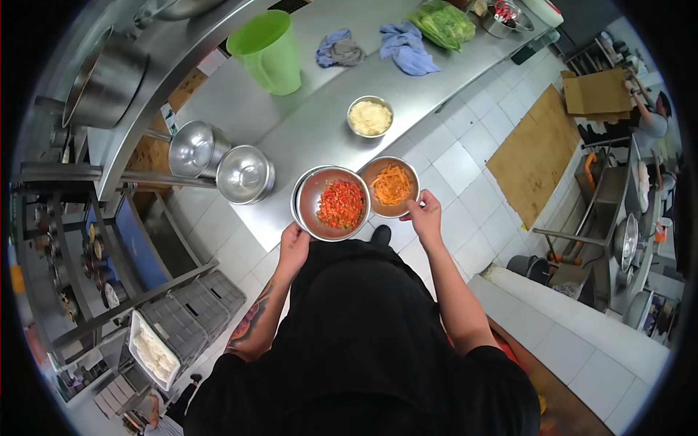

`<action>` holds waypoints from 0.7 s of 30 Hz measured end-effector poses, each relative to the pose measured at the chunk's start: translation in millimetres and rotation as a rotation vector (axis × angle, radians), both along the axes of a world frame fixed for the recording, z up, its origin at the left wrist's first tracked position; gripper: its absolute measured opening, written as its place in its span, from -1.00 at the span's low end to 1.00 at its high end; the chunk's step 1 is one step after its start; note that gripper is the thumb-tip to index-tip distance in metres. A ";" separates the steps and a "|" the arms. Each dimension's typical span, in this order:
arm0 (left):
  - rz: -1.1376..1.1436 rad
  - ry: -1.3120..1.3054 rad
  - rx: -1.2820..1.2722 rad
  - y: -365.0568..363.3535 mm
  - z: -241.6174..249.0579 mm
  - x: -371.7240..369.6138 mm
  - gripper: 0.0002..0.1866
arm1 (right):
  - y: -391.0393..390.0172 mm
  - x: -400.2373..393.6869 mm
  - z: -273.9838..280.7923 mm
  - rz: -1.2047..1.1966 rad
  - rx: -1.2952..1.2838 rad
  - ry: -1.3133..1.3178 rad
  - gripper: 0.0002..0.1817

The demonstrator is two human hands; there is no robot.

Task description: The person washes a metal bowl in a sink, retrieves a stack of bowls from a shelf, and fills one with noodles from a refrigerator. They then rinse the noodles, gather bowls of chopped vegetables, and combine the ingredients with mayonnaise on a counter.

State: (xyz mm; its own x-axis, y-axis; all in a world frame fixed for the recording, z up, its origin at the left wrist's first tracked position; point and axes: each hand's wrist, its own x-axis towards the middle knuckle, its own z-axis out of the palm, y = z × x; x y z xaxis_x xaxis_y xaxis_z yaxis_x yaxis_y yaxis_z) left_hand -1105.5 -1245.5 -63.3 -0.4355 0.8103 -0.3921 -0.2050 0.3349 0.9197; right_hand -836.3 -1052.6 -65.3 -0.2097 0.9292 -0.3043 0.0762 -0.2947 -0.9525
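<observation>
My left hand (294, 247) is closed on the rim of a metal bowl (309, 192) of finely chopped red pieces (341, 204), which look like peppers or chillies. A second rim shows along this bowl's left side. In my right hand (425, 214), thumb and fingers pinch the edge of a smaller metal bowl (410, 174) of orange strips (391, 184) that look like carrot. The two bowls are side by side in front of my body, their rims touching or nearly so. Beyond them, a small bowl of pale shredded food (370, 118) stands on the steel counter (305, 134).
Two metal bowls (246, 175) stand at the counter's left end. Farther back are a green jug (267, 54), blue cloths (408, 49) and bagged greens (443, 23). A large pot (105, 78) sits upper left. Another person (652, 118) is at far right, near a cardboard box (598, 93).
</observation>
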 end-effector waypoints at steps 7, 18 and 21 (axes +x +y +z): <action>0.071 -0.049 0.002 39.3 19.7 42.8 -0.78 | 27.9 -9.9 -1.6 0.115 -0.123 0.143 -0.73; 0.255 -0.093 -0.068 66.0 6.9 1.2 -0.76 | 28.3 -113.6 -40.2 0.394 -0.378 0.171 -0.86; 0.260 -0.087 -0.039 64.7 -3.7 -10.5 -0.76 | 36.4 -112.2 0.1 0.250 -0.060 0.002 -0.79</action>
